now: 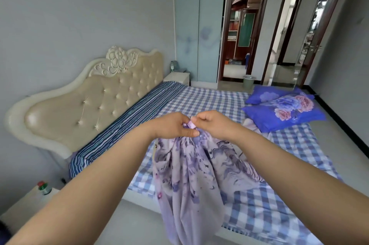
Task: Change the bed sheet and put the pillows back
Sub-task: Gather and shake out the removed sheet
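Left hand: the left hand (175, 126) is held above the bed with its fingers pinched shut on the top edge of the floral sheet (191, 175).
Right hand: the right hand (212, 124) is raised just beside it, fingers likewise closed on the same gathered edge, so that both hands meet at one point of the cloth.
Sheet: the pale lilac fabric, printed with purple flowers, is seen hanging from the two grips in loose folds; its lower part is draped over the near side of the mattress and down toward the floor.
Near left: a white bedside table (26, 206) is seen at the corner, with a bottle (44, 187) capped in red and green standing on it.
Bed surface: the mattress is covered by a blue-and-white checked cover (209, 99), and a dark striped cloth (127, 121) is laid along the head end.
Headboard: a cream tufted headboard (89, 103) with a carved flower is set against the grey wall.
Pillows: two blue floral pillows (283, 111) are stacked at the far side of the bed, well apart from the hands.
Far room: a second nightstand (176, 78), a frosted sliding wardrobe (199, 31) and two open doorways are shown beyond.
Bin: a small waste bin (249, 81) is placed on the floor by the nearer doorway; its contents cannot be made out.
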A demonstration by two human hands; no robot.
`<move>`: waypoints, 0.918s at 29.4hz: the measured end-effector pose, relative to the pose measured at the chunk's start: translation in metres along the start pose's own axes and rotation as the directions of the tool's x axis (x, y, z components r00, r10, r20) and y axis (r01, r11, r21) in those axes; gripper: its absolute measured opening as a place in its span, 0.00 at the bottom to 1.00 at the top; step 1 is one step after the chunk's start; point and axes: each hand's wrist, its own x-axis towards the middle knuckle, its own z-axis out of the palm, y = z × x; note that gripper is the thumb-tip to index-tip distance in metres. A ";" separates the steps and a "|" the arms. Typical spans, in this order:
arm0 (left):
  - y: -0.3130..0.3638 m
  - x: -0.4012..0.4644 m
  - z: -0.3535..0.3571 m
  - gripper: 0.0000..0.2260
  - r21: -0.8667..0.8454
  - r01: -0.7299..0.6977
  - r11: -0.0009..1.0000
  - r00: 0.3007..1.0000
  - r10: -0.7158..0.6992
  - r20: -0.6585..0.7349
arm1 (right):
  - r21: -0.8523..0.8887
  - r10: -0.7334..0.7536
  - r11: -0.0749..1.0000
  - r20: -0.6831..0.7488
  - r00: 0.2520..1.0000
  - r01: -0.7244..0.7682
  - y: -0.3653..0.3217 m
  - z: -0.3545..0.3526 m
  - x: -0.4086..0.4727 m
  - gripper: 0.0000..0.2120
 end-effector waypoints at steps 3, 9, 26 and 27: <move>-0.003 0.000 0.010 0.12 -0.021 0.006 1.000 0.997 -0.007 -0.082 | -0.067 0.175 0.984 0.120 0.977 -0.167 0.017 -0.007 -0.005 0.35; -0.033 -0.021 0.005 0.29 -0.242 -0.029 0.970 0.974 -0.027 -0.224 | 0.115 0.420 0.857 0.408 0.811 -0.502 0.084 0.005 -0.023 0.31; -0.063 -0.085 -0.005 0.13 -0.366 0.080 0.927 0.909 -0.218 -0.355 | -0.038 0.223 0.975 0.088 0.971 -0.221 0.150 0.039 -0.029 0.10; -0.066 -0.087 -0.006 0.12 -0.359 0.097 0.928 0.901 -0.235 -0.364 | -0.026 0.207 0.978 0.063 0.976 -0.206 0.154 0.040 -0.031 0.09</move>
